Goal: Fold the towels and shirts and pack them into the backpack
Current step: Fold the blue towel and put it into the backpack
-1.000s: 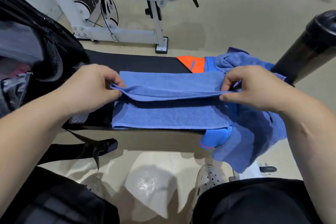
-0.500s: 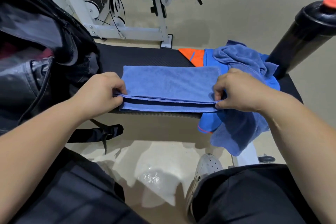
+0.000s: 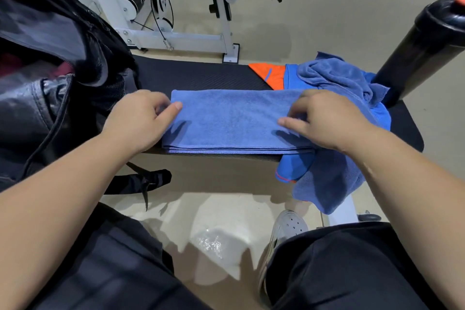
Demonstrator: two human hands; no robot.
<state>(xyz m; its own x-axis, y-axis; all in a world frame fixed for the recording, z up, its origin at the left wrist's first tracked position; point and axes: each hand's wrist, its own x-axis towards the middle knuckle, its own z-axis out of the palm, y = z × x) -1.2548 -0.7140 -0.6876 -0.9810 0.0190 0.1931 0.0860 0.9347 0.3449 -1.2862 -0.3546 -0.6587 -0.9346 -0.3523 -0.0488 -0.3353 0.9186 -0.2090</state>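
1. One folded blue towel (image 3: 234,118) lies flat on the black bench (image 3: 201,75), between the fingers of the two hands.
2. Left hand (image 3: 136,121): the thumb rests on the towel's left end. The other fingers curl at that edge, too blurred to tell whether they pinch it.
3. Right hand (image 3: 327,121): the fingers are loosely bent, tips resting on the towel's right end and gripping nothing.
4. Beyond the right fingers are one crumpled towel (image 3: 332,75), one blue-and-orange shirt (image 3: 273,75) and one black bottle (image 3: 422,43).
5. One open backpack (image 3: 50,70) stands left of the left fingers.

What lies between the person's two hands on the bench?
The folded blue towel fills the gap between left hand and right hand, flat on the black bench; head view.
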